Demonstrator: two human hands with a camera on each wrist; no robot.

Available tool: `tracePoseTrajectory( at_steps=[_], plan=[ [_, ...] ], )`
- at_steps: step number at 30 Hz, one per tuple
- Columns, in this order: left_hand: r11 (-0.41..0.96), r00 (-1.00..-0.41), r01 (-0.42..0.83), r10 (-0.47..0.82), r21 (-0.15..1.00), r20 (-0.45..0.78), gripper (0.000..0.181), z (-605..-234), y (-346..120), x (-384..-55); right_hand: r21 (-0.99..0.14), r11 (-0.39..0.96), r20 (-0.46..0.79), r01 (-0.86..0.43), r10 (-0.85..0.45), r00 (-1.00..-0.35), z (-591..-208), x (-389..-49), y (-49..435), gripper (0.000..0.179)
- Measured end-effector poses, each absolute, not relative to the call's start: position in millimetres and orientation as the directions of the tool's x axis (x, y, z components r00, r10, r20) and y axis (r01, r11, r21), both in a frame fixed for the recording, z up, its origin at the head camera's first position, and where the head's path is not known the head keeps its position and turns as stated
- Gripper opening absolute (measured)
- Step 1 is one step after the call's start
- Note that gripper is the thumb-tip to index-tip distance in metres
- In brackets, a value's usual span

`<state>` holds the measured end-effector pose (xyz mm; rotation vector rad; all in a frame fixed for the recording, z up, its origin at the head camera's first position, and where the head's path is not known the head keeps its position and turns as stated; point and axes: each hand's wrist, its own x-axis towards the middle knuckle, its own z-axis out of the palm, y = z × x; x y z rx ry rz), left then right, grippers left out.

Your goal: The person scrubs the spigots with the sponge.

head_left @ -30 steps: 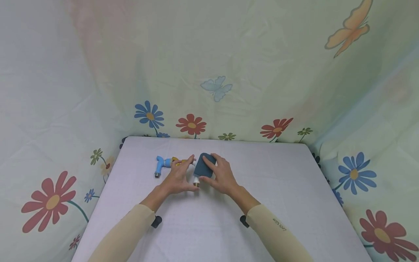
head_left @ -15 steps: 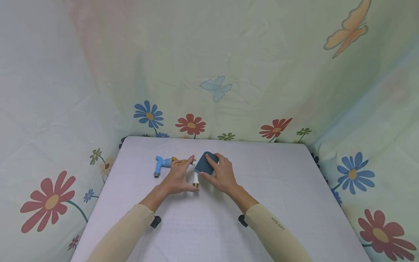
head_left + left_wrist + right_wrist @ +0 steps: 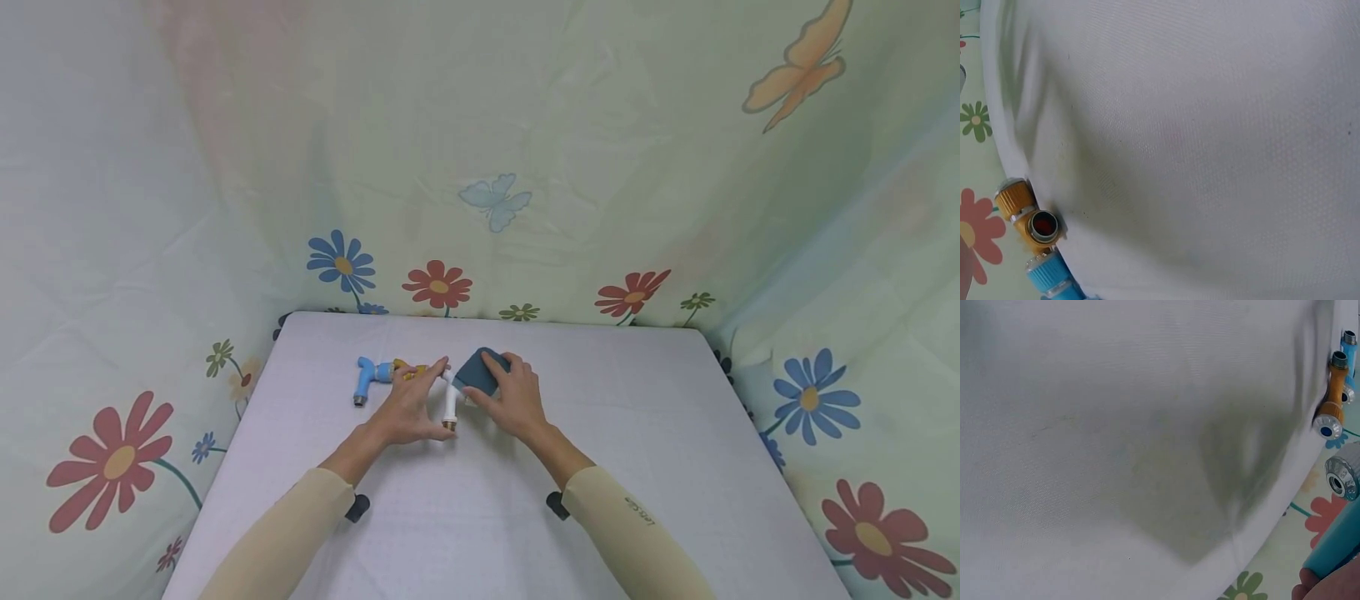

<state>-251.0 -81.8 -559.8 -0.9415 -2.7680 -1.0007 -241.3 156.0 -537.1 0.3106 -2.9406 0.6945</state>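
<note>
My left hand [image 3: 405,408] holds a white tap [image 3: 450,404] with a brass-coloured threaded end, its thumb at that end and its fingers at the far end. In my right hand [image 3: 517,402] is a dark teal flat pad [image 3: 474,373] with rounded corners, gripped between thumb and fingers just right of the tap. The right wrist view shows the teal pad [image 3: 1335,540] close to the white tap's silvery knob [image 3: 1341,478]; whether they touch I cannot tell. Partly behind the left hand lies a yellow tap [image 3: 405,368], with a blue tap [image 3: 366,383] to its left.
A table with a white cloth [image 3: 637,467] lies under both hands. Beyond its back edge hangs a pale curtain [image 3: 390,125] printed with flowers and butterflies. In the left wrist view, the yellow tap [image 3: 1025,219] and blue tap [image 3: 1050,275] sit near the lower left.
My right hand has shifted slightly right, and the teal pad has turned and moved right, uncovering more of the white tap. The left hand and the other taps stay in place.
</note>
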Motion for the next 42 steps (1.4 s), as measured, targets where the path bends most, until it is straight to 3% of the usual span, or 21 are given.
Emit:
tracePoseTrajectory(
  at_steps=[11,30,42],
  plan=[
    [0.65,-0.84,0.522,0.505,0.553,0.198,0.13,-559.4,-85.2,-252.4,-0.573,0.758,0.197,-0.313,-0.243,-0.95,-535.9,-231.0,153.5,0.082],
    [0.642,-0.831,0.545,0.497,0.539,0.249,0.125,-558.8,-83.6,-256.8,-0.532,0.689,0.291,-0.492,-0.397,-0.871,-545.1,-224.1,155.1,0.083],
    [0.632,-0.83,0.549,0.491,0.547,0.265,0.127,-555.3,-80.6,-255.2,-0.522,0.713,0.26,-0.468,-0.389,-0.884,-543.5,-225.7,155.8,0.08]
  ],
)
